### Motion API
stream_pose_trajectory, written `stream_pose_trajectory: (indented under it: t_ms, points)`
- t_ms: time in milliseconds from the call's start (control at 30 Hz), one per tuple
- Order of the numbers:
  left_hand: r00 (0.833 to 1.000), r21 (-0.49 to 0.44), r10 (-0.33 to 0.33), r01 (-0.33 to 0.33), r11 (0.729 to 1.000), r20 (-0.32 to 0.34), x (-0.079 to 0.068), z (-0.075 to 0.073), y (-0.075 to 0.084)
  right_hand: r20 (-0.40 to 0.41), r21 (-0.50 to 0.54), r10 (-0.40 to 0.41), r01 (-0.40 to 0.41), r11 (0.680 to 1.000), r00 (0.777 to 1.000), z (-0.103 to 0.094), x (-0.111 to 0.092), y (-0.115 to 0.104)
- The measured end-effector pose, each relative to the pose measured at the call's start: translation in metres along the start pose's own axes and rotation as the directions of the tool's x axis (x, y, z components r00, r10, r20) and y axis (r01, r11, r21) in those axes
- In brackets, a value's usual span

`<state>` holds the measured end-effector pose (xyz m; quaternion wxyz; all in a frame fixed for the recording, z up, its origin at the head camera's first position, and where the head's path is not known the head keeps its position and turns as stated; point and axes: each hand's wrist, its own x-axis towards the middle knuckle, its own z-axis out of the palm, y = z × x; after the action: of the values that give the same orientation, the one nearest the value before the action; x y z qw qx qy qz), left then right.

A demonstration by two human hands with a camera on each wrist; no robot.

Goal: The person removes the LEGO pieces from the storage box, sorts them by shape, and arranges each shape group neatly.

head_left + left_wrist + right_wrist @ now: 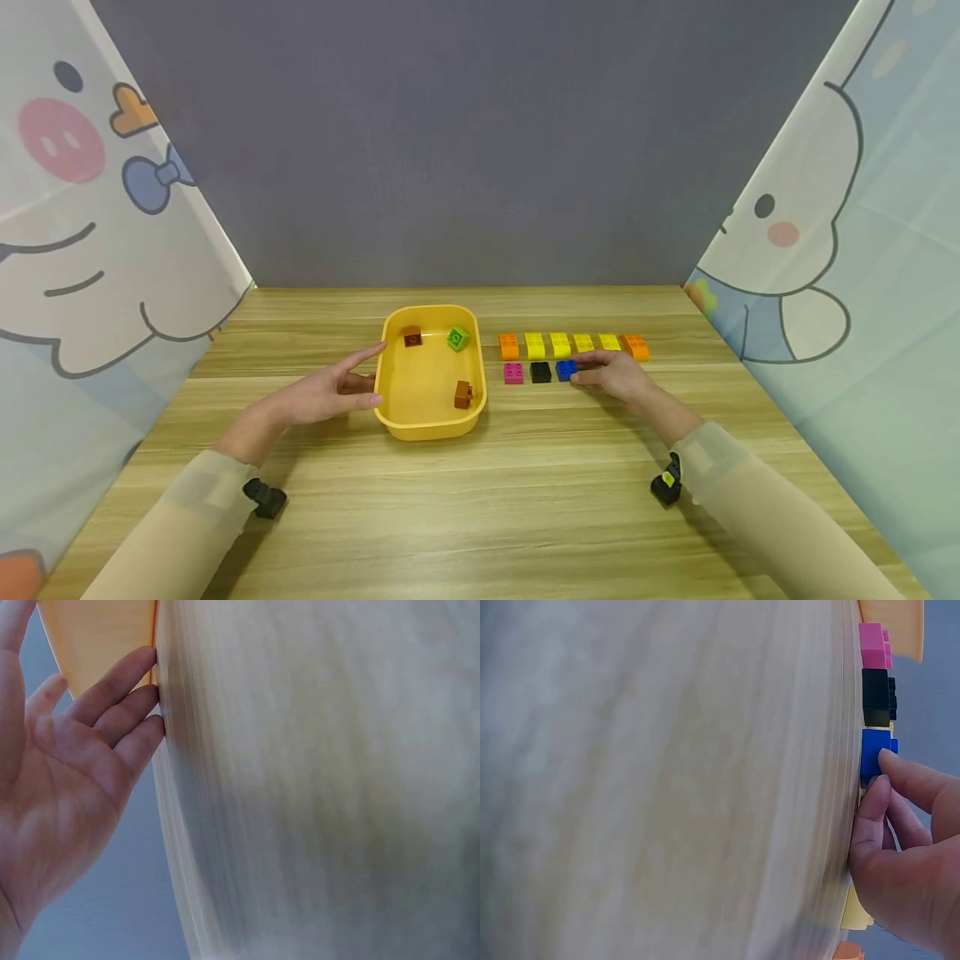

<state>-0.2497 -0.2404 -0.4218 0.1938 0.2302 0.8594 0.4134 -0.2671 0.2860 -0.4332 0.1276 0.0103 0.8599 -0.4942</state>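
My right hand [618, 377] has its thumb and fingers at the right end of a blue toy brick [566, 371], pinching it at the end of the front row. In the right wrist view the blue brick [876, 752] sits low by the tabletop, fingertips on its near side. Left of it are a black brick [540, 372] and a pink brick [513, 373]. My left hand [322, 396] spreads thumb and fingers against the left side of a yellow bin [430, 432]. The left wrist view shows those fingers [124, 679] nearly straight beside the bin [105, 637].
Behind the front row runs a second row: an orange brick [508, 346], several yellow bricks [558, 346] and another orange brick [634, 347]. Inside the bin lie a green brick [458, 337] and two brown bricks [462, 395]. A grey partition [465, 150] rises behind the wooden table [450, 517].
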Motion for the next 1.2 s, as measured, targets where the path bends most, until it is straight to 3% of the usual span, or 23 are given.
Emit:
stream_pose_trajectory:
  t_ms: [500, 633, 767, 867, 967, 1200]
  points:
    - [1.0, -0.007, -0.024, 0.024, 1.0, -0.007, -0.001, 0.001, -0.001, 0.014, 0.021, -0.009, 0.008, 1.0, 1.0, -0.001, -0.006, -0.004]
    - [1.0, -0.004, -0.026, 0.026, 1.0, -0.008, -0.002, 0.0, 0.001, -0.021, 0.034, -0.062, 0.063, 0.997, 0.998, -0.003, -0.011, -0.009]
    - [1.0, 0.005, -0.026, 0.026, 1.0, -0.01, -0.003, 0.0, 0.002, -0.064, -0.017, -0.174, 0.173, 0.985, 0.983, -0.002, -0.019, -0.023]
    - [1.0, 0.009, -0.026, 0.026, 1.0, -0.011, -0.002, -0.001, 0.003, -0.034, -0.094, -0.271, 0.267, 0.959, 0.962, 0.004, -0.022, -0.04]
    - [1.0, 0.007, -0.027, 0.027, 1.0, -0.011, -0.002, -0.001, 0.003, 0.064, -0.118, -0.363, 0.368, 0.922, 0.93, 0.017, -0.018, -0.061]
    - [1.0, -0.007, -0.015, 0.015, 1.0, 0.003, -0.002, 0.001, 0.005, 0.332, -0.091, -0.48, 0.534, 0.841, 0.812, 0.059, 0.004, -0.104]
